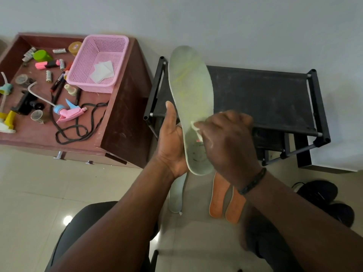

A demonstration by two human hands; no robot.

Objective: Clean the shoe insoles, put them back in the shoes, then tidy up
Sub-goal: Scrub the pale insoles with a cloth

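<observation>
My left hand (171,142) grips a pale green insole (191,91) by its heel half and holds it upright in front of me. Pressed against the insole's lower middle is a small white wipe (196,128), pinched in my right hand (227,142). On the floor below lie a second pale insole (176,195) and two orange insoles (225,201) side by side. Black shoes (322,195) sit on the floor at the right.
A black shoe rack (265,99) stands against the wall behind the insole. At the left, a brown cabinet top (110,122) carries a pink basket (98,63) with white wipes, a pink spray head (68,112), a black lace, markers and small clutter.
</observation>
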